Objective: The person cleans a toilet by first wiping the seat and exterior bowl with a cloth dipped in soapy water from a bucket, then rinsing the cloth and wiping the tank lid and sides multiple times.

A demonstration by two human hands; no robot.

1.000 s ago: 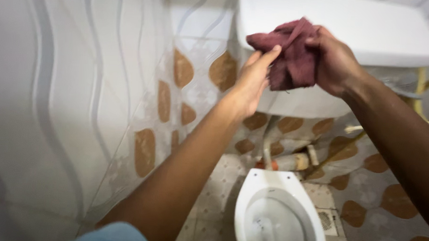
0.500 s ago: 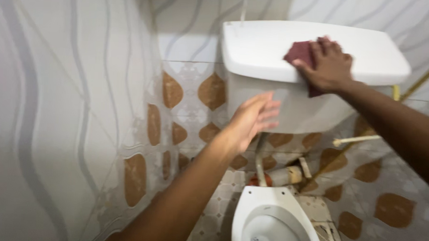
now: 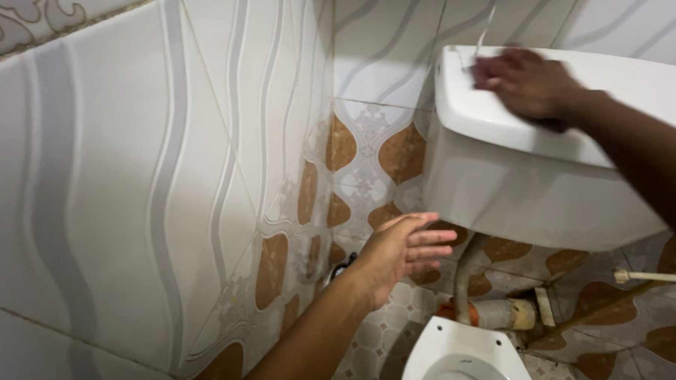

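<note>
Right hand (image 3: pixel 525 83), motion-blurred, lies palm-down on the left end of the white toilet cistern lid (image 3: pixel 505 117), fingers spread flat over a maroon cloth (image 3: pixel 554 124) showing only as a dark edge beneath the palm; left hand (image 3: pixel 403 248) hangs open and empty below the cistern, near the tiled wall (image 3: pixel 204 170).

We are seeing the white toilet tank lid (image 3: pixel 580 108) lying flat on the white tank (image 3: pixel 525 196), against the tiled wall.

Bathroom, toilet cistern (image 3: pixel 532 197), tiled wall (image 3: pixel 129 168)
</note>
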